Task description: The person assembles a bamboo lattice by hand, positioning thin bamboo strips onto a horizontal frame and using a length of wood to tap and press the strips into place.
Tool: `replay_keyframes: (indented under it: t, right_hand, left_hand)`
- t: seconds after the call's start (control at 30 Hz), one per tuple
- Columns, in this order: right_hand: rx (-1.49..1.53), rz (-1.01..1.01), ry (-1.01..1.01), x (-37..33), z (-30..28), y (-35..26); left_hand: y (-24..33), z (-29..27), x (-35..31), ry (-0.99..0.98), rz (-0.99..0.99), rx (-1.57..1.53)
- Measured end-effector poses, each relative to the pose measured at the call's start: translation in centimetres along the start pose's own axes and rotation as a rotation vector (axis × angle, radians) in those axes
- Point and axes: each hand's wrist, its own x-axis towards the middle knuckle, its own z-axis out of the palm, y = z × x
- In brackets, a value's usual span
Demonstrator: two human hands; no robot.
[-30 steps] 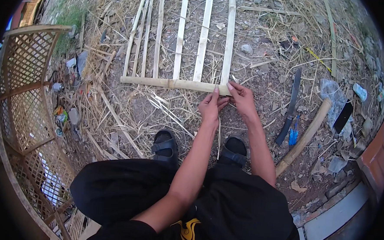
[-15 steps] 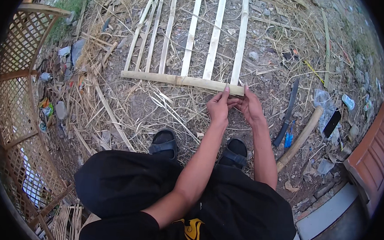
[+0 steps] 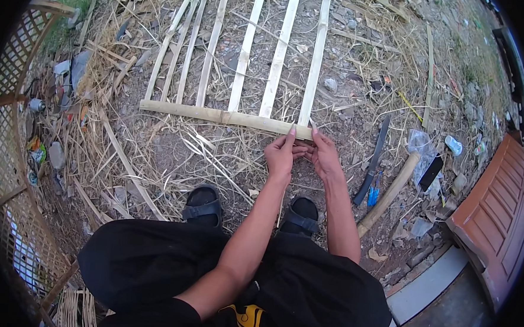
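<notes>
A pale split-bamboo crosspiece (image 3: 199,111) lies across the near ends of several long bamboo slats (image 3: 277,63), which run away from me over the ground. My left hand (image 3: 280,158) grips the near edge close to the crosspiece's right end, thumb on top and fingers curled beneath. Beside it, my right hand (image 3: 326,158) pinches the very end the same way, its thumb by the rightmost slat (image 3: 314,65). The fingertips of both hands nearly meet under the bamboo and are partly hidden.
Right of my hands lie a long dark-bladed machete (image 3: 373,163), a blue-handled tool (image 3: 373,193) and a thick curved bamboo piece (image 3: 391,194). Lattice panels (image 3: 14,150) stand at left; a brown wooden panel (image 3: 490,211) stands at right. Bamboo shavings (image 3: 203,148) litter the ground.
The whole view has shifted, so the scene sits slightly further left and lower. Both hands keep their grip at the crosspiece's right end, with little visible change in their fingers.
</notes>
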Motion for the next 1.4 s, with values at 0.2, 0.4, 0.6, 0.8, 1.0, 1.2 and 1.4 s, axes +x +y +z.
replay_keyframes:
  t: [0.2,0.4,0.6,0.8,1.0,1.2,1.4]
  right_hand:
    - [-0.015,-0.045,0.103,-0.5,2.2,-0.5]
    - [-0.074,-0.204,0.217,0.8,3.1,0.1]
    - [-0.093,-0.205,0.243,0.8,3.1,-0.1]
    - [-0.089,-0.155,0.24,0.6,3.2,-0.5]
    - [-0.042,-0.145,0.123,0.5,2.2,0.2]
    - [0.01,-0.103,0.127,-0.1,2.3,-0.1]
    - [-0.071,-0.15,0.172,0.3,2.2,-0.8]
  left_hand:
    - [-0.4,0.1,0.2,0.059,0.037,0.061]
    - [-0.7,0.8,0.1,0.096,0.074,0.032]
    - [-1.0,0.7,0.4,0.126,0.086,0.03]
    - [-0.8,0.7,0.4,0.139,0.061,0.097]
    - [-1.0,1.0,0.5,0.146,0.111,0.072]
    - [-0.8,0.9,0.6,0.157,0.104,0.11]
    - [1.2,0.5,0.3,0.062,0.034,0.226]
